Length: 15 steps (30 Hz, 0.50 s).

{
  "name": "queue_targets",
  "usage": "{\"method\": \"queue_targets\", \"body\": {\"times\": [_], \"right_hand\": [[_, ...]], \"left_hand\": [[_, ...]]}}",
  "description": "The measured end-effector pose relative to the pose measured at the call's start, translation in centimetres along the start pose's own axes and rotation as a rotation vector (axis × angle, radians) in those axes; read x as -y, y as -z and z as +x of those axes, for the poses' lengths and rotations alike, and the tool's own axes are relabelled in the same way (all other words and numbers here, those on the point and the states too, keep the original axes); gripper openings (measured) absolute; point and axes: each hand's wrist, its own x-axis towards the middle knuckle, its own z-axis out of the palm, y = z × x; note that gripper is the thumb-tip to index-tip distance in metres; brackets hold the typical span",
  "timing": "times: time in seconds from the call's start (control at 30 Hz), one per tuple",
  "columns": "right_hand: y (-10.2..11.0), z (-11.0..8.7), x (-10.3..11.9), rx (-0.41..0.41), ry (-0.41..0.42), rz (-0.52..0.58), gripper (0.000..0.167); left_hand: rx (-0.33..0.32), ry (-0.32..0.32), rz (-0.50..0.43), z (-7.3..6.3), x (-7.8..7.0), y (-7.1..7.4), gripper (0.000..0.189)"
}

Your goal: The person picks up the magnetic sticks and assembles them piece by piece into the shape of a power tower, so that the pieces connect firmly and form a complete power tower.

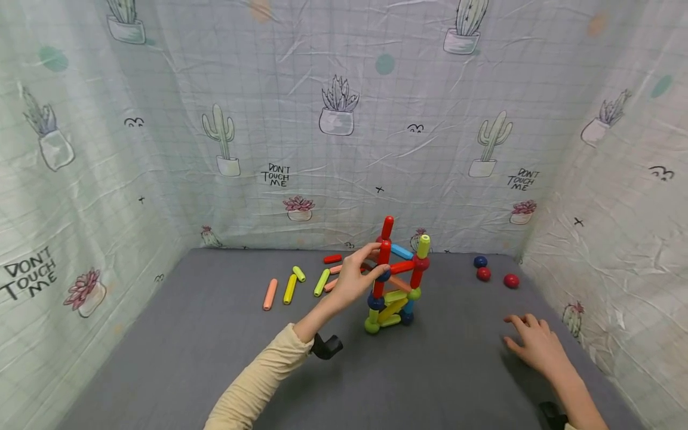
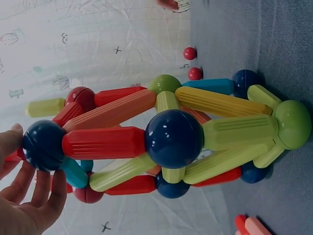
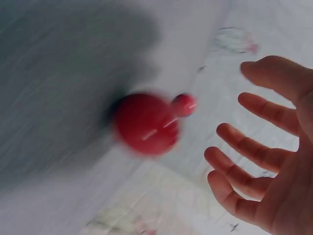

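Note:
A tower of magnetic sticks and balls (image 1: pixel 395 297) stands upright on the grey table. At its near upper corner my left hand (image 1: pixel 352 279) grips a dark blue ball (image 2: pixel 43 142), thumb on one side and fingers on the other. Below that ball runs a red stick (image 2: pixel 103 143) to another blue ball (image 2: pixel 174 138). Upright red and yellow-green sticks top the tower. My right hand (image 1: pixel 537 347) hovers over the table's right side, fingers spread and slightly bent, holding nothing. Nearest to it lies a red ball (image 1: pixel 512 280), apart from the fingers and blurred in the right wrist view.
Loose sticks lie left of the tower: an orange one (image 1: pixel 270 294), a yellow one (image 1: pixel 290 289), a red one (image 1: pixel 332 258) and several others. Another red ball (image 1: pixel 484 274) and a blue ball (image 1: pixel 481 261) sit at the back right. Patterned cloth (image 1: pixel 338 173) surrounds the table.

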Motion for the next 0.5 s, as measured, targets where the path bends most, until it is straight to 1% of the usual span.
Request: {"method": "queue_targets", "body": {"times": [0.1, 0.2, 0.37, 0.5], "right_hand": [[-0.6, -1.1, -1.1, -0.011, 0.007, -0.061, 0.034], [-1.0, -1.9, -1.7, -0.005, 0.006, -0.11, 0.039], [-1.5, -2.3, -2.4, 0.04, 0.005, -0.146, 0.046], [-1.7, -2.3, -2.7, 0.06, 0.011, -0.155, 0.042]], "left_hand": [[0.014, 0.009, 0.003, -0.1, 0.1, 0.0, 0.038], [0.045, 0.021, 0.022, 0.0, 0.1, 0.1, 0.038], [0.085, 0.038, 0.067, 0.1, -0.1, 0.2, 0.039], [0.09, 0.028, 0.066, 0.1, -0.2, 0.2, 0.038]]}}
